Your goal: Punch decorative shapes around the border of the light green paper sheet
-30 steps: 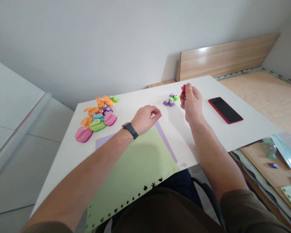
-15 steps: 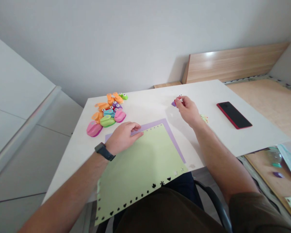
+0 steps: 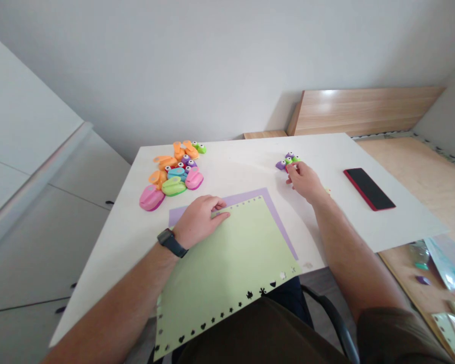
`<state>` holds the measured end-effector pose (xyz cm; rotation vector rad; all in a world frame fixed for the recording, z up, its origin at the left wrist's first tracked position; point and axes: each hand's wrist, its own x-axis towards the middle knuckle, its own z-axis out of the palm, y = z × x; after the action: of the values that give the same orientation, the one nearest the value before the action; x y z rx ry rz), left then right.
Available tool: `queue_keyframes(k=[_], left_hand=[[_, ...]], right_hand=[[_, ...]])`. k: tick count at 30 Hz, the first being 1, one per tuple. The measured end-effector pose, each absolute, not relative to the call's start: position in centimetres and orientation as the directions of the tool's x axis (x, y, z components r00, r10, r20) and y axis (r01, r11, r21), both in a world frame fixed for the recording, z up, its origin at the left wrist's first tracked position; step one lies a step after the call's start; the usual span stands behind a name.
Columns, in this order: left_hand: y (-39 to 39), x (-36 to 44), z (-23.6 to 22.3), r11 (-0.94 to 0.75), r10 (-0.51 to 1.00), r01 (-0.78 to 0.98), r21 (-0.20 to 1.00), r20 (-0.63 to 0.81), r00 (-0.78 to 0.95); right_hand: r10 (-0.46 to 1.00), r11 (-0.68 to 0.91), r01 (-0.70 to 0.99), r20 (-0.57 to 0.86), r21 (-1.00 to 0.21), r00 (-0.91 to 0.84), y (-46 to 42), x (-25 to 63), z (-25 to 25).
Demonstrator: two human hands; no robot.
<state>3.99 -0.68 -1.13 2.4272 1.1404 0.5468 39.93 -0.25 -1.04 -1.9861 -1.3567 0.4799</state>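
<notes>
Tabletop: right hand lowered beside eyed pieces

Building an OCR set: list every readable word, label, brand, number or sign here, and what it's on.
None readable.
Phone: dark screen, no legible text.
Wristwatch: too small and angled to read.
Green sheet: heart and other cutouts, no letters visible.
Plastic packet: too blurred to tell.

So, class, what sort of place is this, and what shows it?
Probably a bedroom: a wooden panel like a headboard stands at the end of a bed-like board, and pale cabinets stand left of the white table.
</notes>
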Motion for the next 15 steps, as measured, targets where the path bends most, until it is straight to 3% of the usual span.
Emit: queue_keyframes(k=[6, 15], left_hand=[[-0.7, 3.8, -1.4, -0.609, 0.774, 0.621, 0.494, 0.200, 0.600], [-0.7, 3.8, -1.5, -0.606, 0.777, 0.619, 0.500, 0.204, 0.595]], right_hand=[[0.919, -0.288, 0.773, 0.065, -0.566, 0.389, -0.6, 40.5, -0.4], [0.825, -0.562, 0.817, -0.025, -0.128, 0.564, -1.7, 43.5, 1.5]])
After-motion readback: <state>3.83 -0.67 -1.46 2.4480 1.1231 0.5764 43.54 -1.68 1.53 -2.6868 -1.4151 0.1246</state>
